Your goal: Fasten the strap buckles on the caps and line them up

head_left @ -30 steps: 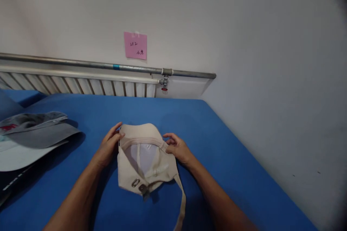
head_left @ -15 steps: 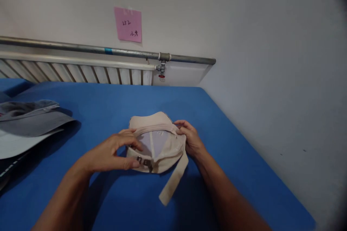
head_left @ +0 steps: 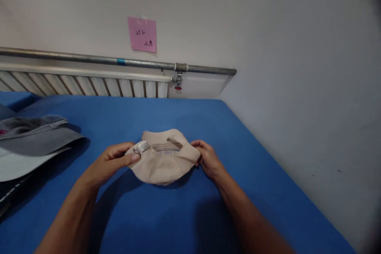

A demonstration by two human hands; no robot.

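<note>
A beige baseball cap (head_left: 165, 166) is between my two hands over the blue table, its brim pointing away from me. My left hand (head_left: 114, 158) pinches the cap's left rear edge, thumb on the near side, beside a metal buckle (head_left: 142, 147). At the right side, my right hand (head_left: 208, 158) grips the cap's edge, some of its fingers hidden behind the fabric. The strap's loose end (head_left: 175, 142) lies folded inward over the opening. Most of the inside of the crown is hidden by the raised back panel.
A stack of grey and white caps (head_left: 38, 143) lies at the left on the blue table (head_left: 125, 115). Behind the table run a radiator (head_left: 98, 86) and a metal pipe (head_left: 149, 64) with a red-handled valve (head_left: 177, 88). A pink note (head_left: 143, 35) hangs on the wall.
The cap's back panel has been turned up, showing its outer side and covering the inside. The strap end, which hung toward me, now lies inward. My left hand has closed on the edge.
</note>
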